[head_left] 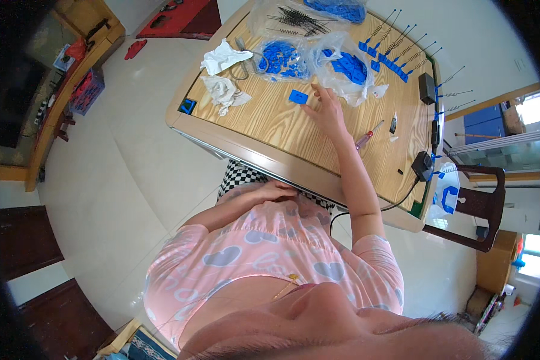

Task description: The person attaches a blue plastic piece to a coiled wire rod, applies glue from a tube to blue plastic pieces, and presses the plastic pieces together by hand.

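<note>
My right hand [326,109] reaches across the wooden table [282,129], fingers spread and flat, just right of a small blue plastic piece [297,96]. It holds nothing. My left hand [274,191] rests in my lap below the table's front edge, fingers loosely curled, holding nothing that I can see. Two clear bags of blue plastic pieces [284,59] [348,66] lie just beyond my right hand.
White rags [223,90] and a blue piece [188,106] lie at the table's left. Thin wire brushes with blue bases [396,60] line the far right. A screwdriver [368,137], black adapters [426,87] and a cable sit right. A dark chair [480,204] stands beside the table.
</note>
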`<state>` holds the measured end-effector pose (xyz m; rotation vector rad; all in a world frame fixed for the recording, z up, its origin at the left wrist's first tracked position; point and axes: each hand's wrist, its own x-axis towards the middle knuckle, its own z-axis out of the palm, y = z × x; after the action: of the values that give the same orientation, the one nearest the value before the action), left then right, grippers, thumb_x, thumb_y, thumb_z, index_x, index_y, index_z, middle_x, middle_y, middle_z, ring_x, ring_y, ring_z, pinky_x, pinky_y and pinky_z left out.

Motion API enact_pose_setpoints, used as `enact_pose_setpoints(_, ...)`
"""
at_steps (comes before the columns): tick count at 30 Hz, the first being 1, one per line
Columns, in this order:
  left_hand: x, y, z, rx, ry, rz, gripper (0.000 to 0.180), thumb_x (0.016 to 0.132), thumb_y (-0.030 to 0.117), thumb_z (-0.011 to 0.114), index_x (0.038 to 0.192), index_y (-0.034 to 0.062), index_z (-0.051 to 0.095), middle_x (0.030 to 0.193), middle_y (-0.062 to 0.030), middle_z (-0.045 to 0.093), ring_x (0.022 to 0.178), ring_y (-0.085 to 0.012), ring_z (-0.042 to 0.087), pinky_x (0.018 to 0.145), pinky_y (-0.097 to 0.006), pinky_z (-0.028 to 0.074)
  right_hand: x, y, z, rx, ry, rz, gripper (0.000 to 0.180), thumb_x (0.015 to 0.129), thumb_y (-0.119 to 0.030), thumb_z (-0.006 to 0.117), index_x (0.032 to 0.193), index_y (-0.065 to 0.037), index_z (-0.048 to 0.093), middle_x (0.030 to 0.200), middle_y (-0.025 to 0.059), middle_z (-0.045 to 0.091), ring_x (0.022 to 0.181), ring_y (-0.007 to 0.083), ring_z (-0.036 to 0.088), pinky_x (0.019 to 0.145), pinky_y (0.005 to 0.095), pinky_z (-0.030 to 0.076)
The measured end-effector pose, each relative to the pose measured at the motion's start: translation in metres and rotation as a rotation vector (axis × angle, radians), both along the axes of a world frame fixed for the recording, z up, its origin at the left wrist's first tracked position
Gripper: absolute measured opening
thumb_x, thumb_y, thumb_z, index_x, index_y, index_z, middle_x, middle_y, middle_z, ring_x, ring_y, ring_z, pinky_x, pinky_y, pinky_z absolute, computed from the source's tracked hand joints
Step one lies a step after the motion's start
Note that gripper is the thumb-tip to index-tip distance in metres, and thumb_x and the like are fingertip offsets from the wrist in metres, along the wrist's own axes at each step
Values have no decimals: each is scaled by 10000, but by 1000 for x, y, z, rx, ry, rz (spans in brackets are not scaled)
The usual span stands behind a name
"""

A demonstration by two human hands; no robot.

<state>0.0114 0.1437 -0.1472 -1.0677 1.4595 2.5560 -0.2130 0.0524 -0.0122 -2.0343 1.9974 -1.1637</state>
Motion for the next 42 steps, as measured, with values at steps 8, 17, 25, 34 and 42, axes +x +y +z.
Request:
enact_pose_setpoints(8,-9,17,24,-201,-70,-75,267,778,194,700,965,8,653,936,-56,646,799,-155,619,756,-261,497,13,41,43,2,-105,87,314,746,-98,663,1044,-59,572,893,120,557,840,271,553,729,359,453)
enact_pose_setpoints(17,13,18,32,64,-70,76,350,778,240,698,1033,32,579,743,-37,593,566,-110,530,482,-227,413,20,99,58,188,-125,190,191,791,-112,619,966,-38,603,831,110,580,756,245,582,679,347,464)
enact_pose_setpoints(25,-22,24,-46,411,250,26,165,813,220,669,830,72,599,640,-26,540,527,-93,495,440,-199,355,31,119,64,272,-172,224,184,813,-127,596,972,-35,605,828,119,609,729,263,603,664,355,471)
enact_pose_setpoints(34,14,27,-59,-423,374,-294,221,820,195,626,967,32,606,838,-59,632,717,-198,589,656,-326,478,56,144,68,456,-140,399,179,812,-167,564,935,-47,615,820,141,618,746,312,609,655,385,480)
enact_pose_setpoints(42,63,-11,88,-1251,-70,-148,159,821,129,531,894,21,623,890,-163,616,899,-314,577,779,-383,458,81,177,-1,720,546,425,163,807,-125,482,844,10,564,747,169,632,679,300,641,588,397,507)
